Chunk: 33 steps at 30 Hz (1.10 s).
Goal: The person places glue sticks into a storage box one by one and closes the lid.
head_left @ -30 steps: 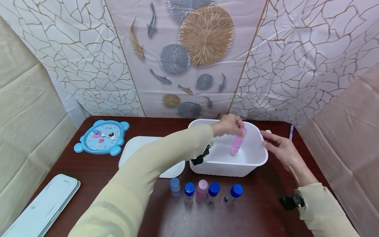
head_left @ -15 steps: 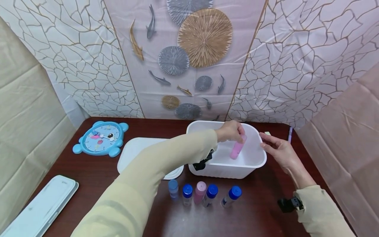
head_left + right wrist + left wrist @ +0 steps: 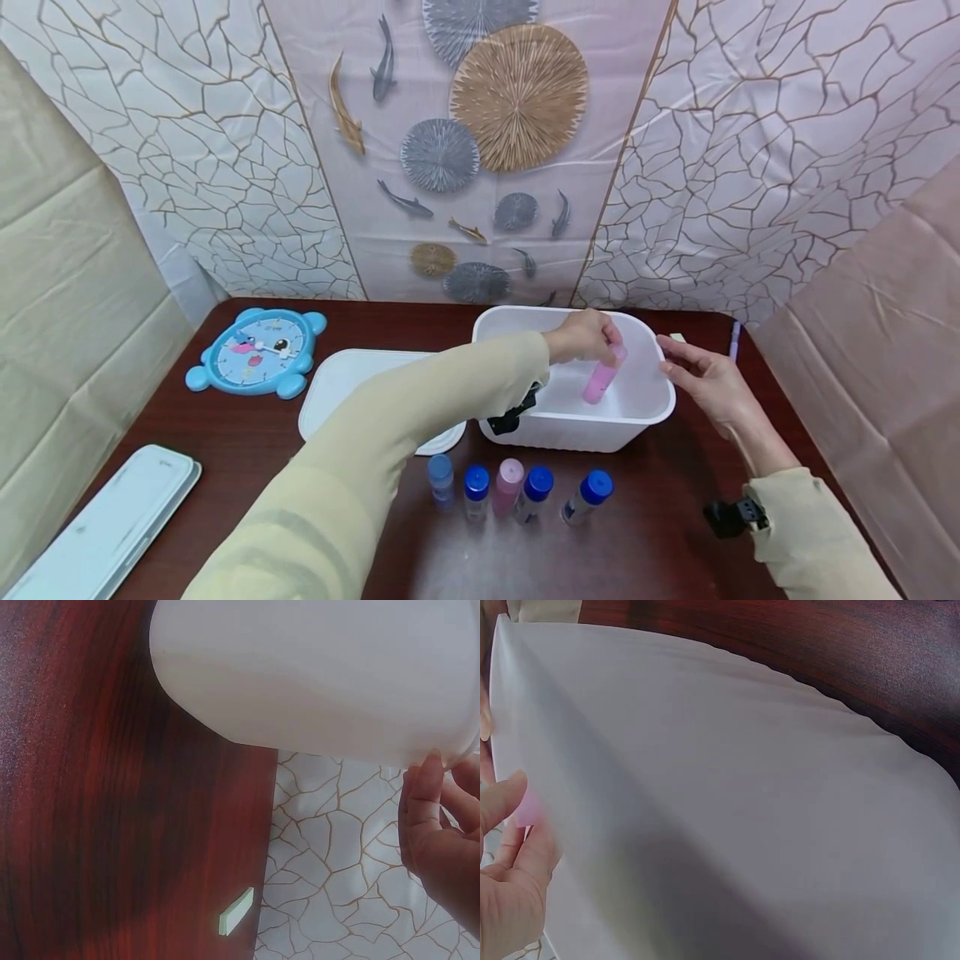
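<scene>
A white plastic bin (image 3: 570,433) stands toward the back of the table. Inside it, my left hand (image 3: 583,335) grips a translucent pink bottle (image 3: 600,382) near its upper end; the bottle leans slightly, its lower end close over the bin's floor. In the left wrist view, only a bit of pink (image 3: 529,808) shows between thumb and fingers, the bin wall hiding the rest. At the bin's right end, my right hand (image 3: 712,385) pinches the rim between thumb and fingers, also seen gripping the bin wall (image 3: 315,682) in the right wrist view.
Several small bottles stand in front of the bin, among them a pink one (image 3: 507,487) and a blue-capped one (image 3: 587,497). A white lid (image 3: 345,379) lies left, partly under my left arm. A blue clock (image 3: 258,350), white case (image 3: 105,525) and purple pen (image 3: 735,340) lie farther out.
My left hand has lowered the pink bottle a little deeper into the bin, then stayed nearly still. The right hand keeps its hold on the rim. The head view has shifted slightly.
</scene>
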Tool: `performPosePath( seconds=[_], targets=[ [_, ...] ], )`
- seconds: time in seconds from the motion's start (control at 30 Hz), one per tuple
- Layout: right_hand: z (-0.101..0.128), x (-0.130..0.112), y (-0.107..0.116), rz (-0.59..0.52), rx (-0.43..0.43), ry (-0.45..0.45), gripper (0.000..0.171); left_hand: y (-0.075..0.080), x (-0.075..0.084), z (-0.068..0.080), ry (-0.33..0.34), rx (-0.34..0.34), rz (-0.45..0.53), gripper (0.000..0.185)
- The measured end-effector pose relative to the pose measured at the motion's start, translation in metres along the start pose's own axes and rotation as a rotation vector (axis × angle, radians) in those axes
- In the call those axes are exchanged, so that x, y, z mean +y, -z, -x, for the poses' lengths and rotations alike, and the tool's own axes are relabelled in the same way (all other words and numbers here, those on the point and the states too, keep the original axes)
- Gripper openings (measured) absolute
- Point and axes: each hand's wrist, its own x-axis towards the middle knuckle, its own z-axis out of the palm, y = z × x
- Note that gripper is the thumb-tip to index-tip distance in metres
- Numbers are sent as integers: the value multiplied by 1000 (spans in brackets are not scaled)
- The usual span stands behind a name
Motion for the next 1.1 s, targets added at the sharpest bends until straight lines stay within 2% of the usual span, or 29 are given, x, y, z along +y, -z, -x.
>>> performPosePath(
  seconds=[0.23,0.43,0.5,0.57,0.7,0.8,0.9,1.0,1.1],
  targets=[
    [0,-1,-3,-11,-8,-10,55,4,0,4,1,-18,14,31],
    [0,-1,-2,7,3,3,56,20,9,10,-10,-59,16,47],
    [0,-1,-2,20,12,8,56,30,13,16,-21,-84,63,50],
    [0,-1,-2,22,15,11,56,42,16,25,-49,-117,170,50],
    [0,-1,-2,30,14,2,56,70,14,60,-142,-226,337,44],
    [-1,-1,-2,31,14,0,56,90,-3,94,-228,-298,341,39],
    [-1,-1,-2,28,11,-2,57,104,-32,126,-279,-372,331,36],
    [-1,-1,-1,33,8,-7,57,109,-68,152,-258,-443,351,35],
    [-1,0,-1,44,5,-9,57,109,-102,170,-226,-469,369,35]
  ],
)
